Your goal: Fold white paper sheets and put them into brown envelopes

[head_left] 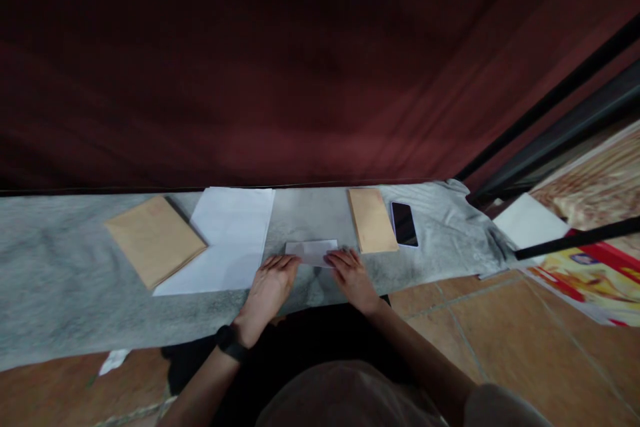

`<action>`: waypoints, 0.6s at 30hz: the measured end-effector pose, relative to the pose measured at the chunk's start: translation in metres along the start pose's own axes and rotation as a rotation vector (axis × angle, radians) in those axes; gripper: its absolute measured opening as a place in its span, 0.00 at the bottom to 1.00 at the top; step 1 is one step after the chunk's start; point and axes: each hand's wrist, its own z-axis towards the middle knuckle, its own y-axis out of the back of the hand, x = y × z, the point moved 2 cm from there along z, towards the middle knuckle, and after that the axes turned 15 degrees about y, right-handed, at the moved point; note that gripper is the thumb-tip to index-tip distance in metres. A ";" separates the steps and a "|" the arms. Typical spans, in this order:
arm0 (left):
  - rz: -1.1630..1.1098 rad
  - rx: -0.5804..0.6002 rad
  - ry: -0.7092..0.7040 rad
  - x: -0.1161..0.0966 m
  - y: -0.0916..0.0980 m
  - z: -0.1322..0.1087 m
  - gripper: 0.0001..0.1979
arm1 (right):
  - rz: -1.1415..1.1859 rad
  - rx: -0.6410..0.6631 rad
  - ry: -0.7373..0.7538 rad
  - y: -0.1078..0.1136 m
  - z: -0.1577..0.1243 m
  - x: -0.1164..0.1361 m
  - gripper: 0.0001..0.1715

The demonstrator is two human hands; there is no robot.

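A small folded white paper [311, 251] lies on the grey cloth [60, 267] in front of me. My left hand [267, 290] lies flat with its fingers stretched toward the paper's left edge, touching it. A black watch is on that wrist. My right hand [350, 275] rests with its fingers flat on the paper's right edge. A stack of white sheets [227, 237] lies just left of my hands, and a brown envelope [371, 219] lies just right of the paper.
A second brown envelope [154, 239] lies at the left of the white sheets. A dark phone [404, 223] lies beside the right envelope. A dark red curtain [280, 67] hangs behind the cloth. White paper [529, 220] and a colourful poster [590, 273] lie on the tiled floor at right.
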 end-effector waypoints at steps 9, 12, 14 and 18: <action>-1.025 -0.029 0.579 0.016 0.004 0.021 0.20 | 0.377 -0.219 -0.341 0.018 0.035 -0.016 0.20; -1.015 0.004 0.653 0.022 -0.020 0.019 0.22 | 0.206 -0.149 -0.382 0.005 0.034 -0.023 0.17; -0.871 -0.041 0.624 0.026 -0.033 0.017 0.22 | 0.013 -0.080 -0.378 -0.003 0.030 -0.026 0.15; -0.581 -0.110 0.562 0.026 -0.045 0.016 0.25 | -0.310 0.000 -0.290 -0.015 0.021 -0.028 0.15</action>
